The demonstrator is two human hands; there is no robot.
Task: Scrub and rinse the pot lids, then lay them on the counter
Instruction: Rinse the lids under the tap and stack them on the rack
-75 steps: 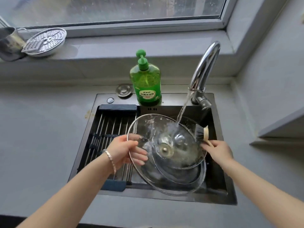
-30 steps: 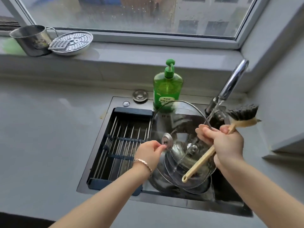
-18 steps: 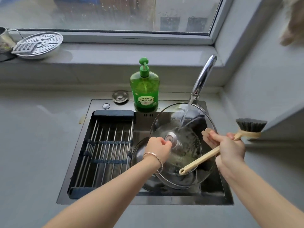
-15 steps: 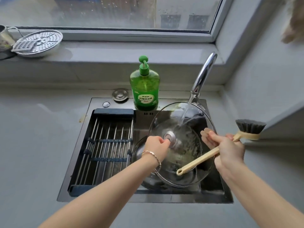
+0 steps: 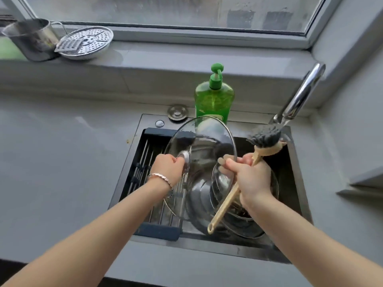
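Note:
A large glass pot lid (image 5: 204, 141) is held tilted above the sink (image 5: 298, 183). My left hand (image 5: 169, 169) grips its metal knob (image 5: 184, 159) from the left. My right hand (image 5: 247, 179) grips the wooden handle of a dish brush (image 5: 264, 139), bristles up near the tap, and its fingers touch the lid's right rim. More glass lids (image 5: 248, 220) lie in the basin below, partly hidden by my right hand and the brush handle.
A chrome faucet (image 5: 300, 96) arches over the sink's right back corner. A green soap bottle (image 5: 214, 98) stands behind the sink. A dark drying rack (image 5: 149, 160) spans the sink's left half. A metal pot (image 5: 31, 41) and steamer plate (image 5: 87, 41) sit on the windowsill. Grey counter (image 5: 62, 154) lies to the left.
The lid has moved left, away from the tap and towards the rack, and tilted more upright. My right hand came in with the brush from the right.

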